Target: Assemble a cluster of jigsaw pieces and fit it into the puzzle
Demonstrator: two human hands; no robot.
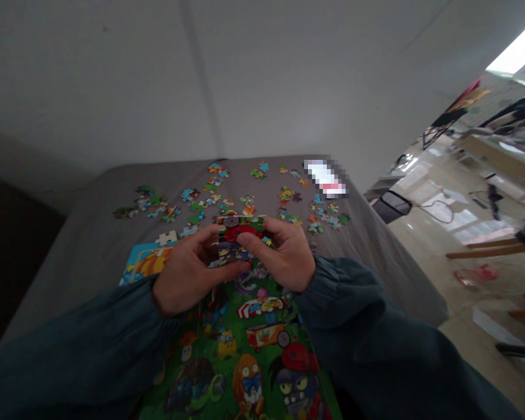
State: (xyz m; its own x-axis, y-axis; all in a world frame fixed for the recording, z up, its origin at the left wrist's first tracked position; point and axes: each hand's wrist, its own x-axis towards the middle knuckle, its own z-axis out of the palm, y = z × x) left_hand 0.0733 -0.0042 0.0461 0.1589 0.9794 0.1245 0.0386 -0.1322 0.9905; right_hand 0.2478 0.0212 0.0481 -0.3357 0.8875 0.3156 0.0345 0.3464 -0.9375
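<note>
Puzzle section (227, 235), held between both hands above the upper part of a green printed sheet (227, 370). Left hand (186, 274): fingers closed on the section's left side, thumb reaching across near its lower edge. Right hand (286, 254): fingers behind the right side, thumb pressed on the front face (a wheel shows along the top, with red beneath it). The sheet bears cartoon figures, among them a brown nut-shaped one and a purple-faced one in a red cap. Beside the left wrist lies a blue-and-orange picture (146, 261), partly covered by the sleeve; a pale puzzle piece (167, 237) lies at its upper edge. Beyond the hands, loose puzzle pieces (155, 202) are scattered in groups over a grey cloth (94, 233). At the far right corner, a pixelated bright rectangle (326, 177); its nature cannot be told.
</note>
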